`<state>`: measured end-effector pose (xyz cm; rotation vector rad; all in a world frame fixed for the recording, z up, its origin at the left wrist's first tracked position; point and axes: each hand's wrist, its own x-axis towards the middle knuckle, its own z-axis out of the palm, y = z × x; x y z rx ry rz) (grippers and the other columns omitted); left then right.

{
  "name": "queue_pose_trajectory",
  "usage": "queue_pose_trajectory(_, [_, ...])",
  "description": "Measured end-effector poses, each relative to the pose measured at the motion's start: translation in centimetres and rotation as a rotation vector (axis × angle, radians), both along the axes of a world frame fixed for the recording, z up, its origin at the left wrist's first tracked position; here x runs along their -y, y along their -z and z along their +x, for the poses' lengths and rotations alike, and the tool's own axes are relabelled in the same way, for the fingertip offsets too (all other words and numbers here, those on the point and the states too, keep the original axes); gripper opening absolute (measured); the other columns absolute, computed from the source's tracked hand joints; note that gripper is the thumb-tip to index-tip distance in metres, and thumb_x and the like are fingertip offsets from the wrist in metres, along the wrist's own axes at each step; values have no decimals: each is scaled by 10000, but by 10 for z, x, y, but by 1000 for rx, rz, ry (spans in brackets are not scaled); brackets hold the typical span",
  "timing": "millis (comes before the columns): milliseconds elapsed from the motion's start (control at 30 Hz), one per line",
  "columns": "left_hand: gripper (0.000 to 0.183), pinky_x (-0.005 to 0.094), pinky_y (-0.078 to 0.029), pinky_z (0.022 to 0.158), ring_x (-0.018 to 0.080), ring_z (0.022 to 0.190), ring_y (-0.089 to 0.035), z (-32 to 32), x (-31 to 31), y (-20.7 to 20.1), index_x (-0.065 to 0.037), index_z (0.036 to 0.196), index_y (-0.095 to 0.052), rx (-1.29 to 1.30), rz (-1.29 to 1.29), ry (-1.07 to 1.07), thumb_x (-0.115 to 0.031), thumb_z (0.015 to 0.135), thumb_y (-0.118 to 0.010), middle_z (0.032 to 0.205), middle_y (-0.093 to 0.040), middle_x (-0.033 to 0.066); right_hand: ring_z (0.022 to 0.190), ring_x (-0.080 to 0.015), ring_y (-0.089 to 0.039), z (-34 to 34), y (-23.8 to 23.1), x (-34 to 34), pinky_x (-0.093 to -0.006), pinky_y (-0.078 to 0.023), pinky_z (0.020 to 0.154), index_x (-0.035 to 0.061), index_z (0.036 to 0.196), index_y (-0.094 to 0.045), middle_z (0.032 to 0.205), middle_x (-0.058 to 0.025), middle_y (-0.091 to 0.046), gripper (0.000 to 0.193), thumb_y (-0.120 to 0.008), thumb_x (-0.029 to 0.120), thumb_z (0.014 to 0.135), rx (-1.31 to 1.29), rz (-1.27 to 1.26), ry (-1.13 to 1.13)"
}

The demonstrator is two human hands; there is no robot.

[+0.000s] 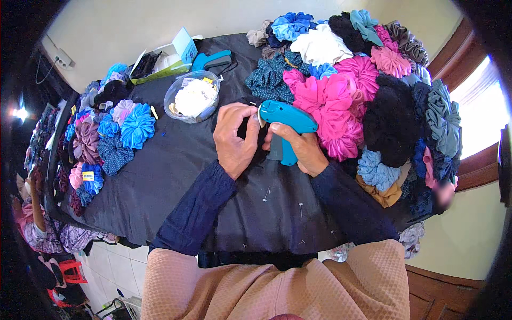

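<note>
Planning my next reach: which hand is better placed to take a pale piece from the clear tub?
Probably the left hand: it is nearer the clear tub, ahead and to its left. The right hand grips the teal tagging gun.

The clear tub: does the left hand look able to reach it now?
Probably yes: only dark cloth lies between the tub and the left hand, though that hand is busy at the teal gun.

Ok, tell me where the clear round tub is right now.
In the head view, the clear round tub stands left of centre on the dark cloth, between the left hand and the open box.
</note>
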<state>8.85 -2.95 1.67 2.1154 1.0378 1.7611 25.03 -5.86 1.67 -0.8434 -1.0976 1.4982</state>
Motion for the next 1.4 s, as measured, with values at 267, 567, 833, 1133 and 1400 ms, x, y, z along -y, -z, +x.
queue_pose_trajectory(267, [173, 315, -465, 897, 202, 1015, -610, -1, -2, 15, 8, 1041, -645, 311, -374, 126, -34, 875, -630, 1047, -643, 103, 744, -167, -642, -1, -8, 2, -312, -546, 703, 26, 1169, -586, 840, -68, -622, 342, -625, 253, 916, -9, -38, 12])
queue_pose_trajectory(567, [235, 300, -475, 863, 181, 983, -617, 1, 0, 16, 1, 1111, -657, 261, -442, 117, -52, 882, -641, 1044, -644, 106, 737, -174, -646, -1, -6, 3, -318, -546, 696, 23, 1168, -582, 841, -71, -622, 346, -622, 256, 916, -11, -45, 18])
queue_pose_trajectory(833, [214, 314, -473, 877, 217, 997, -615, 3, 2, 12, -12, 1086, -675, 166, -308, 101, -44, 878, -631, 1091, -654, 119, 753, -170, -641, 0, -5, 2, -321, -548, 701, 28, 1160, -585, 850, -67, -617, 321, -615, 238, 919, -11, -15, 15])
queue_pose_trajectory(1133, [207, 315, -455, 930, 213, 1078, -593, 10, 6, 14, 8, 1112, -650, 340, -375, 223, -71, 933, -583, 1158, -631, 124, 736, -156, -631, -1, -4, 2, -302, -528, 677, 32, 1144, -595, 838, -59, -621, 287, -606, 221, 928, 9, 12, 40])
queue_pose_trajectory(1400, [229, 307, -458, 925, 194, 1067, -595, 11, 8, 8, 3, 1144, -635, 249, -320, 230, -82, 935, -593, 1169, -624, 115, 691, -136, -615, -3, -4, 2, -285, -509, 629, 39, 1154, -632, 828, -43, -629, 289, -636, 217, 926, -16, 28, 77])
